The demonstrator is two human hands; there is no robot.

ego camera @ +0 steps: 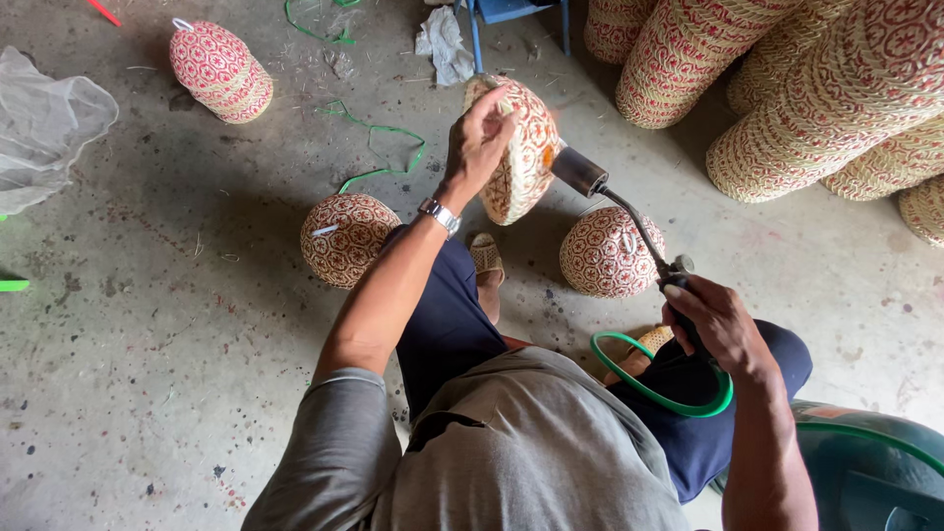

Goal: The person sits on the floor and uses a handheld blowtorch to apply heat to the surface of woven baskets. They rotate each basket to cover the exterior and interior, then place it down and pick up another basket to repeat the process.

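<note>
Woven red-and-cream basket (518, 147) is the landmark: I see it held tilted above the concrete floor (147, 324), left hand (478, 143) clamped over its near rim. The gas torch (629, 221) lies right of the basket, long axis slanting down to the right hand (716, 320), fist closed on its grip; nozzle touches the basket's side.
</note>
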